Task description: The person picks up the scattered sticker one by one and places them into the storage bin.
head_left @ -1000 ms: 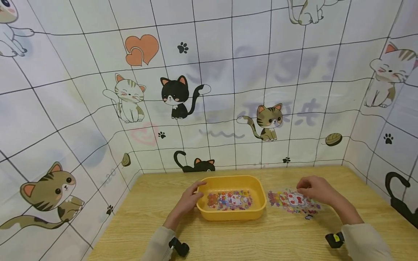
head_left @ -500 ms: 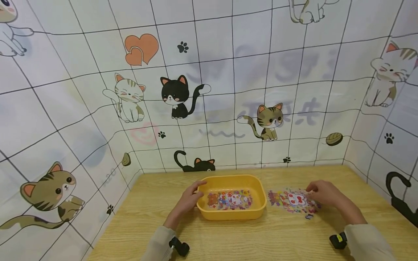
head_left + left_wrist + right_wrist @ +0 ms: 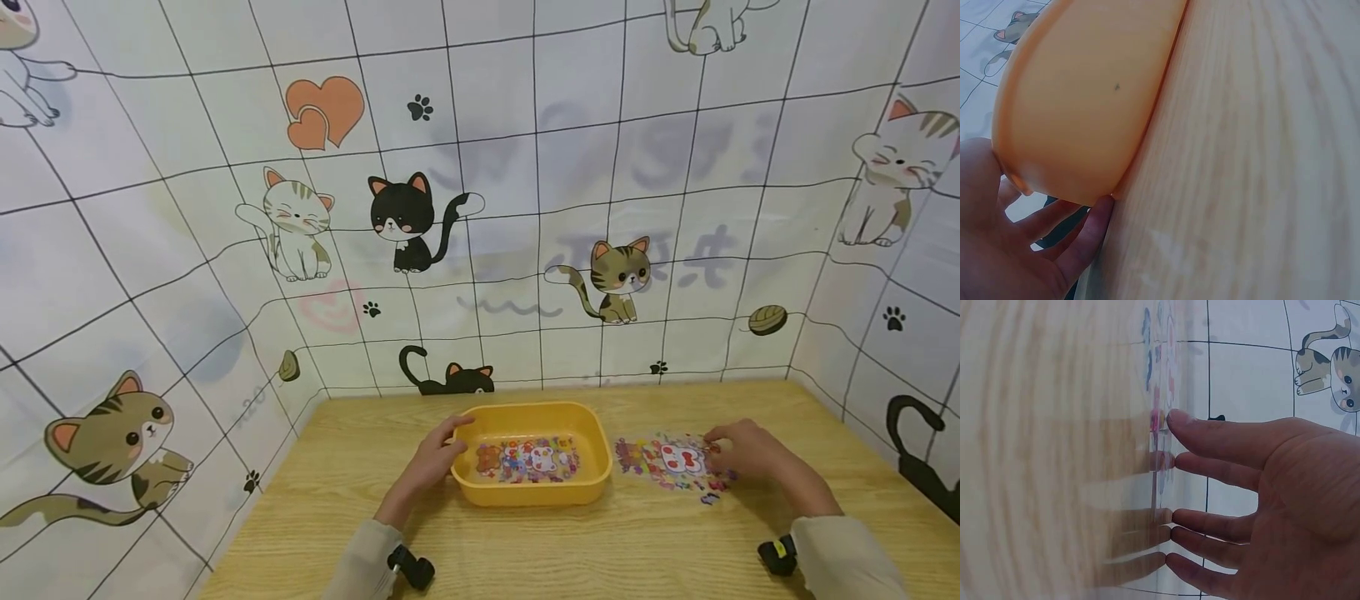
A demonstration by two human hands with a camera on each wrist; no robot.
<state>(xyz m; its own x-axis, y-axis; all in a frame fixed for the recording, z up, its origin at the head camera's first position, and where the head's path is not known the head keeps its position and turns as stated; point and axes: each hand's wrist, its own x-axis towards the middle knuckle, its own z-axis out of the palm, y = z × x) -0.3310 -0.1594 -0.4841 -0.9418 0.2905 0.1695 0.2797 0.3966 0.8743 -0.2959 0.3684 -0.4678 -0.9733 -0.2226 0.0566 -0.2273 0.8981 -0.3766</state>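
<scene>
In the lower centre of the head view, a yellow rounded-rectangular plastic tray (image 3: 532, 496) is set with its long axis left to right, its left rim gripped by the left hand (image 3: 431, 462). Flat multicoloured cartoon stickers (image 3: 528, 461) are contained on its floor, stretched the same way. At lower right, a flat multicoloured sticker patch with a white cartoon face (image 3: 681, 458) is spread on the pale wood-grained table (image 3: 540, 554), its long axis dipped slightly towards the right; which edge is its top cannot be told. Its right end is partly covered by the right hand (image 3: 753, 454), by whose spaced fingertips it is touched. A small dark purple piece (image 3: 708, 498) is seen just beside its lower edge. Beyond, a white grid-patterned backdrop (image 3: 495, 150) is printed with cartoon cats (image 3: 405, 221).
</scene>
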